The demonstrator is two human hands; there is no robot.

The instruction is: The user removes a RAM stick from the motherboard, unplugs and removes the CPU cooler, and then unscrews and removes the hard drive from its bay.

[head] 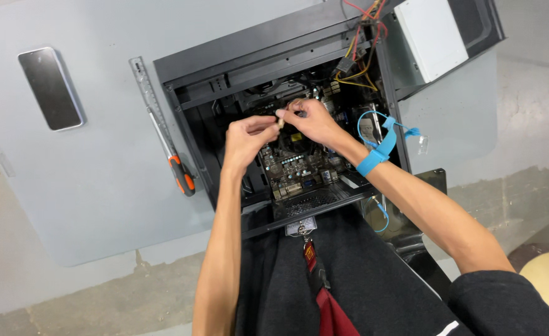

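Dark clothing and a red lanyard strap (pixel 324 292) fill the bottom centre of the frame, with both bare forearms reaching up from there into an open black computer case (pixel 255 59). At the middle of the frame the left hand (pixel 246 140) and the right hand (pixel 311 119) meet fingertip to fingertip, both pinched on a small pale part (pixel 280 122) held between them, just above the green motherboard (pixel 296 165). The part is tiny, light tan or metallic, and too small to tell what kind it is. Judging from the grip, a piece this small is best kept pinched firmly and held right over the board and away from the gaps in the case, so a slip does not lose it among the components. A blue wrist strap (pixel 377 154) circles the right wrist, its coiled cord looping toward the case wall.

Further out, red and yellow cables (pixel 361 43) run to a white drive box (pixel 433 34) at the upper right. Left of the case on the grey desk (pixel 69 186) lie an orange-handled screwdriver (pixel 178 168), a clear ruler (pixel 144 81) and, at the upper left, a dark phone (pixel 50 88).
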